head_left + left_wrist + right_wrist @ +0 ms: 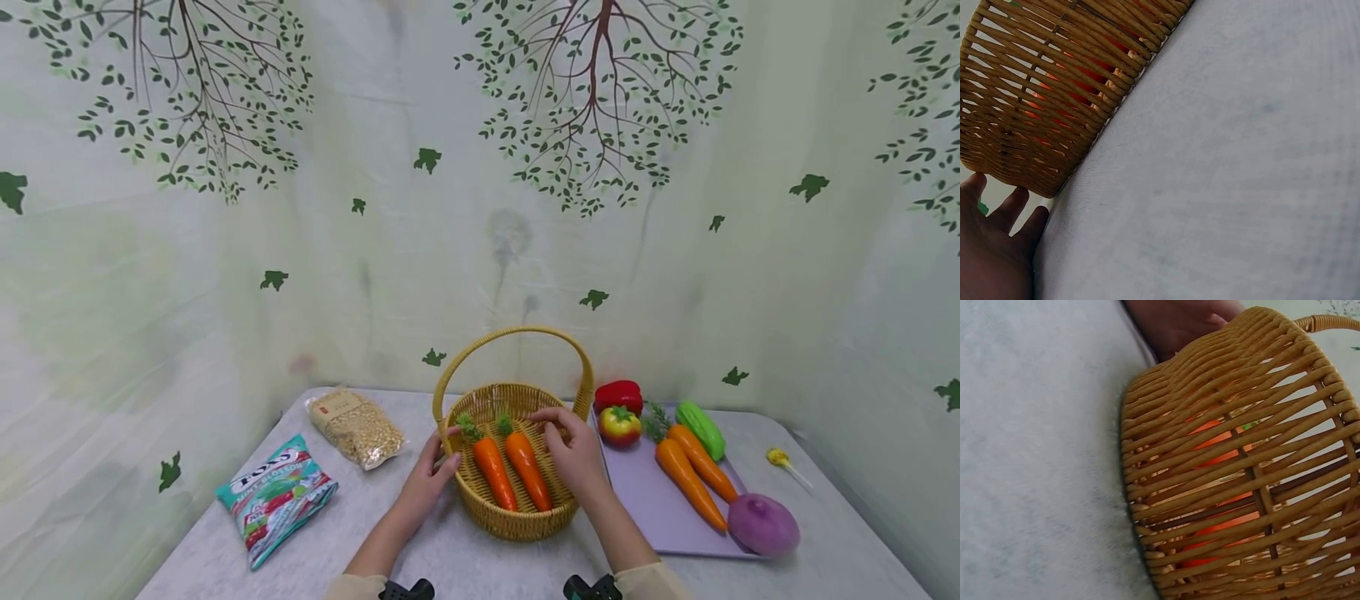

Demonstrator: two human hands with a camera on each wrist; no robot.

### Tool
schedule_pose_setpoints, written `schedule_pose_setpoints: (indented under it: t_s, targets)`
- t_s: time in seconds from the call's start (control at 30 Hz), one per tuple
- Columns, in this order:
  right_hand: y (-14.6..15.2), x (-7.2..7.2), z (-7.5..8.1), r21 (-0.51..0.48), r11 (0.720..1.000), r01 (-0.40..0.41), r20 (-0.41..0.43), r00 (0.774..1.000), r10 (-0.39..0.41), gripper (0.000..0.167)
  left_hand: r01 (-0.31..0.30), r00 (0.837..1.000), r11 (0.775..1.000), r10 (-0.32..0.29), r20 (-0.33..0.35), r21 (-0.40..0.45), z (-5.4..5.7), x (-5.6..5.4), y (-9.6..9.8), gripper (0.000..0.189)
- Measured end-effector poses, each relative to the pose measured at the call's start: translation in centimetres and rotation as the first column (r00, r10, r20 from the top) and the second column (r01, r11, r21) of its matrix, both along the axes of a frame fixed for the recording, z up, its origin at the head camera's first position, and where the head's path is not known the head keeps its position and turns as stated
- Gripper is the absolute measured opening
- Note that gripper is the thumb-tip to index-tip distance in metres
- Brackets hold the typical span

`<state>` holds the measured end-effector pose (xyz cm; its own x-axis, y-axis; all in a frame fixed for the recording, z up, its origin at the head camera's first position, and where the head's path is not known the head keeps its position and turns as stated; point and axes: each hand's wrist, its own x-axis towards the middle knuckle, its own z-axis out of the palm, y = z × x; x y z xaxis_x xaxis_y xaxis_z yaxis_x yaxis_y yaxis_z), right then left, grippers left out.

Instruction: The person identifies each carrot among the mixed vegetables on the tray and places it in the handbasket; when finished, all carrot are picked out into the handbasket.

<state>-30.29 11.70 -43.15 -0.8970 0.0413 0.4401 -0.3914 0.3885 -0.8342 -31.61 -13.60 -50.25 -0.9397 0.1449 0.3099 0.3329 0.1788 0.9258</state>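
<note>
A wicker basket (519,523) with a tall arched handle stands mid-table. Inside lie two orange carrots (495,475) (528,472), green tops toward the back. At the basket's left side is my left hand (426,483), its thumb and index finger by the handle's foot. In the left wrist view, the fingers of that hand (997,231) extend to the basket's woven wall (1054,87). My right hand (576,454) hovers over the right rim, fingers loosely bent and holding nothing. The right wrist view shows the basket wall (1241,487) with orange through its gaps.
Right of the basket, a lilac tray (637,508) bears a red pepper (618,395), a red-yellow fruit (619,427), two carrots (688,483), a green vegetable (701,429) and a purple onion (763,525). A yellow lollipop (780,458), a grain bag (356,425) and a teal packet (277,498) lie around.
</note>
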Motion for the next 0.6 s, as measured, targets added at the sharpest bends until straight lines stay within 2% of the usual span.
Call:
schedule_pose_setpoints:
  t_s: [0.07,0.2,0.3,0.37,0.47,0.6]
  targets:
    - [0.1,0.3,-0.2,-0.027,1.000,0.008,-0.024,1.000,-0.009,0.022,0.002,1.000,1.000,-0.002,0.003,0.000,0.0,0.1,0.0,0.046]
    - [0.5,0.7,-0.3,-0.079,0.996,-0.049,-0.045,0.998,0.045,0.020,0.000,1.000,1.000,0.000,0.001,-0.001,0.1,0.1,-0.1,0.047]
    - [1.1,1.1,-0.4,-0.167,0.981,-0.099,-0.002,0.995,0.100,0.019,-0.006,1.000,1.000,0.006,0.010,0.001,0.1,0.1,-0.2,0.047]
    - [1.8,1.4,-0.5,-0.238,0.966,-0.104,0.035,0.993,0.115,0.020,-0.004,1.000,1.000,0.004,0.023,0.002,0.0,0.1,-0.2,0.047]
    - [3.0,1.6,-0.3,-0.304,0.950,-0.072,0.068,0.993,0.097,0.021,0.006,1.000,1.000,-0.006,0.030,0.003,-0.1,0.1,-0.1,0.047]
    - [4.4,1.5,0.4,-0.307,0.952,0.023,0.124,0.992,0.016,0.022,0.003,0.999,1.000,-0.003,0.041,-0.002,-0.1,0.0,-0.1,0.047]
